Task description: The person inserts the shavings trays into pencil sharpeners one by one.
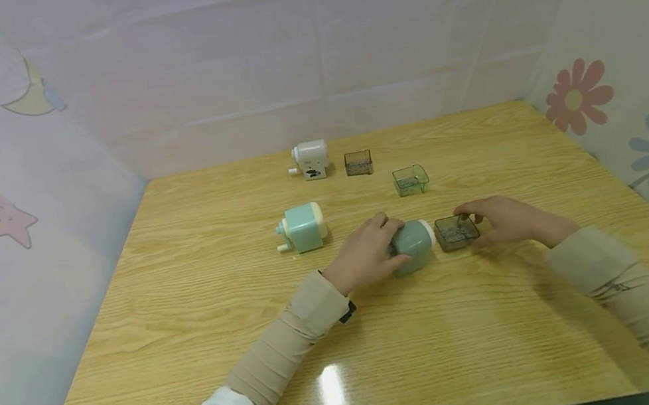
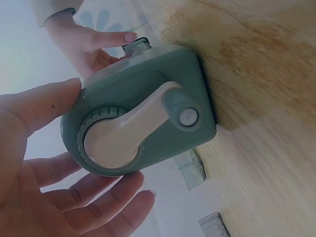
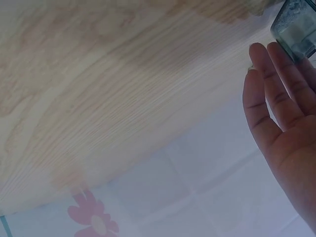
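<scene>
My left hand [image 1: 366,254] grips a dark green crank pencil sharpener [image 1: 415,243], which lies tipped toward its side with its white end facing right. Close up in the left wrist view, thumb and fingers span its body, and its pale crank handle [image 2: 136,123] faces the camera. Just right of the sharpener sits a dark see-through shavings drawer [image 1: 456,234]. My right hand [image 1: 503,221] is at the drawer's right side, fingertips touching or very near it. In the right wrist view those fingers look fairly straight beside the drawer [image 3: 296,30].
A light teal sharpener [image 1: 303,228] lies to the left, and a white sharpener [image 1: 313,159] stands farther back. Beside the white one is a smoky drawer [image 1: 359,164]; a greenish clear drawer [image 1: 410,180] lies nearer. Walls bound the wooden table [image 1: 194,324] at back and sides.
</scene>
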Action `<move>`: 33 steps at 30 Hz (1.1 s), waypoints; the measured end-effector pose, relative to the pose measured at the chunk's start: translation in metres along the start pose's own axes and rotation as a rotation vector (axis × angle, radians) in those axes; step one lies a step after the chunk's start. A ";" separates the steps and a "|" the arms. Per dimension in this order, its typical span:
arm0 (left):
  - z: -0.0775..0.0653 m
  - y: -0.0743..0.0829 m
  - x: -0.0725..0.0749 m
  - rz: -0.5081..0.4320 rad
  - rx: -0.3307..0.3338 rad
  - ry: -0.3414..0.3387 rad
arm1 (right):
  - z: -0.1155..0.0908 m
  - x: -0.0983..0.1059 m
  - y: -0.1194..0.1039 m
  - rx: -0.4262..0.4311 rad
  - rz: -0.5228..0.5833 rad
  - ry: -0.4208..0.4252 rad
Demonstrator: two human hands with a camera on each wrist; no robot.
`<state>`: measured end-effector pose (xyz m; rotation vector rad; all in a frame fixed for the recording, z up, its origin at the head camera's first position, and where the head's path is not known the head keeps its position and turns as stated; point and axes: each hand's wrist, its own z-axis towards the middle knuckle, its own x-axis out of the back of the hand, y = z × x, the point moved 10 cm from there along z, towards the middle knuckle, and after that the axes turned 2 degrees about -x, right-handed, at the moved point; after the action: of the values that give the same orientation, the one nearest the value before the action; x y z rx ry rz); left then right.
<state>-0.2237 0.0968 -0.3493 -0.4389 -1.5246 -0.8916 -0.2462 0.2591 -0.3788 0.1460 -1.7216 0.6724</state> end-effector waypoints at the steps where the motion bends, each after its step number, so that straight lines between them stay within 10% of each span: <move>1: 0.000 0.000 0.000 -0.002 0.001 0.000 | 0.001 0.000 -0.001 0.002 0.000 0.000; 33: 0.000 -0.001 0.001 0.004 0.017 0.003 | 0.015 -0.012 -0.030 0.075 -0.006 -0.032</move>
<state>-0.2249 0.0960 -0.3484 -0.4280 -1.5273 -0.8750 -0.2424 0.2236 -0.3812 0.2156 -1.7269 0.7336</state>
